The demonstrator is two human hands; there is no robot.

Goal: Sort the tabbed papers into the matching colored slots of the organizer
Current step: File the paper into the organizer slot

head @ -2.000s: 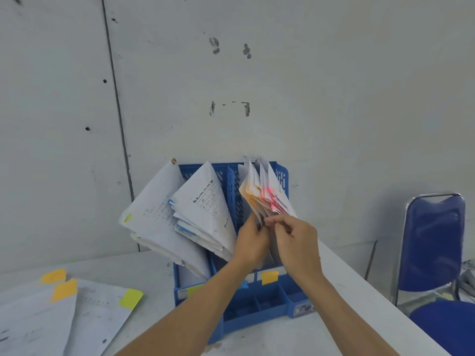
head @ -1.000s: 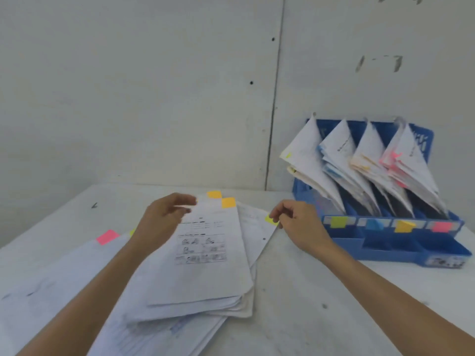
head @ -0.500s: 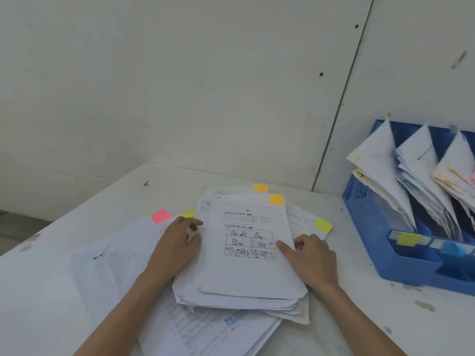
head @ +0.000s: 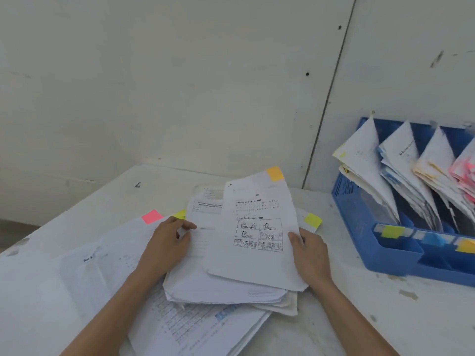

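At centre frame, the right hand (head: 309, 255) gripped the right edge of a sheet with an orange tab (head: 257, 229), thumb on top and fingers curled beneath, its top end tilted up off the paper pile (head: 223, 291). The left hand (head: 167, 246) lay on the pile just left of it, fingers loosely bent, their tips on the next sheet. The sheet showed printed text and a comic grid. At right frame stood the blue organizer (head: 401, 255), papers fanned in its colour-labelled slots
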